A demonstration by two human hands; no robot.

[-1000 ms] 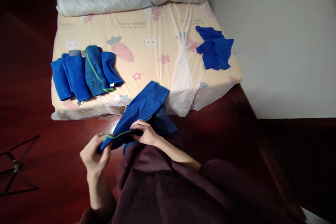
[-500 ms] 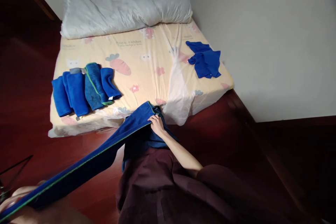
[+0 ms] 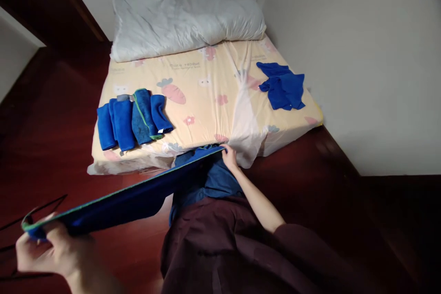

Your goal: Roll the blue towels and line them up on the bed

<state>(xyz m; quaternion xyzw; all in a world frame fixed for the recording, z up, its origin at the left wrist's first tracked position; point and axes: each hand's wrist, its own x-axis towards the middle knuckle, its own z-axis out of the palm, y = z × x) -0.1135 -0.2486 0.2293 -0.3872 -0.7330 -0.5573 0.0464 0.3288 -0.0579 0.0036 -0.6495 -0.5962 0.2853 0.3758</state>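
Observation:
I hold a long blue towel with a green edge [image 3: 138, 195] stretched out in front of me. My left hand [image 3: 51, 250] pinches its near end low at the left. My right hand [image 3: 229, 156] grips the far end at the foot of the bed [image 3: 206, 78]. The towel hangs taut between them above the floor and my lap. Several rolled blue towels [image 3: 134, 117] lie side by side on the left of the bed. A crumpled blue cloth [image 3: 284, 87] lies on the bed's right side.
A white duvet [image 3: 186, 11] is heaped at the head of the bed. A white wall [image 3: 361, 55] runs along the right. Dark red wooden floor [image 3: 51, 115] surrounds the bed. A thin black wire stand [image 3: 37, 206] lies on the floor at the left.
My hands have pulled apart: the left swung out low to the left, the right moved up to the bed's edge. The towel went from bunched to stretched out long.

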